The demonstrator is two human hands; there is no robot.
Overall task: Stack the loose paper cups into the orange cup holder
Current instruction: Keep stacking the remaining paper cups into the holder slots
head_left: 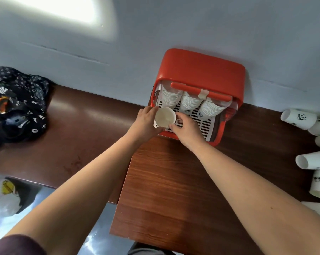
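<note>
The orange cup holder (201, 70) stands against the wall on the wooden table, with a white slotted tray (204, 124) in its open front. Three stacks of white paper cups (189, 103) hang inside it. At the left stack's lower end is a paper cup (164, 116), its open mouth facing me. My left hand (146, 124) grips this cup from the left and my right hand (186, 128) pinches it from the right. Several loose paper cups (301, 117) with panda prints lie on the table at the far right.
A dark patterned bag (17, 102) lies on the darker table section at left. A white plastic bag (4, 197) sits lower left, below the table edge. The lighter wooden tabletop (174, 181) spreads between my arms. The wall is close behind the holder.
</note>
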